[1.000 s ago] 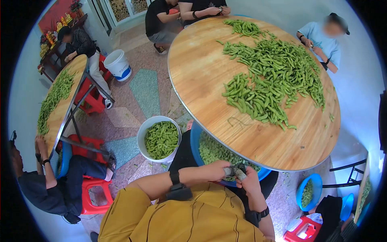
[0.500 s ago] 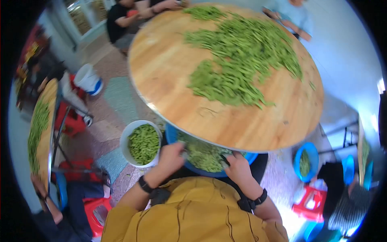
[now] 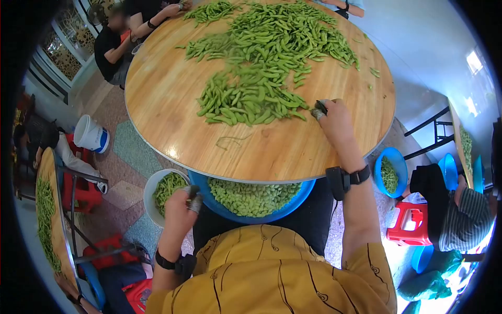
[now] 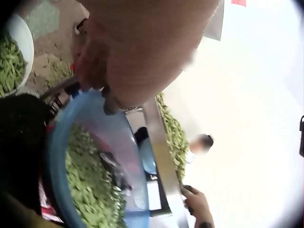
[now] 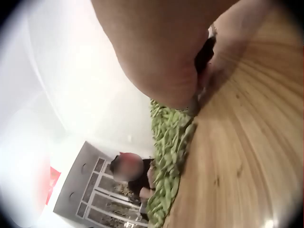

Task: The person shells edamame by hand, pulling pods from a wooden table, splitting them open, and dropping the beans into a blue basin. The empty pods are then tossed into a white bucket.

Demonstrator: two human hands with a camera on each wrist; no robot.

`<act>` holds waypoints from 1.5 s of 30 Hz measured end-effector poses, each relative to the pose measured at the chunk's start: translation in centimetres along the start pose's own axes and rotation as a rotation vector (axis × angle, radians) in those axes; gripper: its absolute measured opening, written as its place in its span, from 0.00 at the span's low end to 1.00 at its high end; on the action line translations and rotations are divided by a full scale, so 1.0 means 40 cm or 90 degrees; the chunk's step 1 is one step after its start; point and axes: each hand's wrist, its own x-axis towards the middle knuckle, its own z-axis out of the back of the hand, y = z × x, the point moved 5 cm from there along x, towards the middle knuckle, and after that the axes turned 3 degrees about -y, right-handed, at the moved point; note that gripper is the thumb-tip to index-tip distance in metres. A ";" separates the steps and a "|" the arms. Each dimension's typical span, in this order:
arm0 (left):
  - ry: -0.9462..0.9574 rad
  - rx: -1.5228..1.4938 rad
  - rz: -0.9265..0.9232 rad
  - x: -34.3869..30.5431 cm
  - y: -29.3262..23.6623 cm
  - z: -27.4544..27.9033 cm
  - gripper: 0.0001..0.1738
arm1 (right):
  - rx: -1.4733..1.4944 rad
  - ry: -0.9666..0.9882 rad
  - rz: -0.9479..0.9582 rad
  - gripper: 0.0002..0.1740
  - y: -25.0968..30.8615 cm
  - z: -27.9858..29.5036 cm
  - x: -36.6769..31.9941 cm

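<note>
My right hand [image 3: 337, 123] reaches over the round wooden table [image 3: 172, 123], at the near right edge of a heap of green soybean pods [image 3: 272, 57]. A small black object [image 3: 321, 108] sits in its grip beside a grey-wrapped fingertip. In the right wrist view the black object [image 5: 205, 54] shows partly, most of it hidden by the hand. My left hand [image 3: 180, 212] is by the white bucket [image 3: 150, 193] of green pods, fingers curled, with dark and grey coverings on the fingertips. Below the table edge, a blue basin [image 3: 309, 188] holds pale green shelled beans [image 3: 253, 199].
A second wooden table [image 3: 49, 167] with pods stands at the left, near a white pail [image 3: 90, 133]. At right are a blue basin [image 3: 379, 163] of green pieces, a red stool [image 3: 410, 224] and a seated person [image 3: 463, 220]. Other people sit around the tables.
My hands, together over the basin at first, have come apart. The right has moved forward over the table to the pods, the left leftward beside the bucket. The head view has shifted too.
</note>
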 end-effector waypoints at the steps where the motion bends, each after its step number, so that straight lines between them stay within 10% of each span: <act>1: 0.000 0.001 -0.001 0.001 -0.042 -0.006 0.11 | -0.046 0.003 0.016 0.14 0.004 0.007 -0.003; 6: 0.121 -0.170 -0.237 0.014 -0.240 -0.067 0.08 | -0.092 0.051 0.014 0.14 0.059 0.037 -0.108; 11: 0.301 -0.508 -0.007 0.044 -0.292 -0.195 0.11 | 0.595 0.407 -0.447 0.11 0.207 0.011 -0.306; 14: 0.381 -0.694 0.117 0.047 -0.285 -0.226 0.10 | 0.772 0.228 -0.191 0.13 0.258 -0.002 -0.345; 20: 0.386 -0.672 0.145 0.021 -0.262 -0.212 0.08 | 0.809 0.478 -0.292 0.09 0.290 0.018 -0.348; 31: 0.592 -0.992 0.335 -0.024 -0.222 -0.219 0.12 | 0.932 0.470 -0.340 0.08 0.293 -0.041 -0.371; 45: 0.276 -0.608 0.095 0.018 -0.200 -0.182 0.12 | 0.675 0.540 -0.104 0.24 0.322 0.032 -0.401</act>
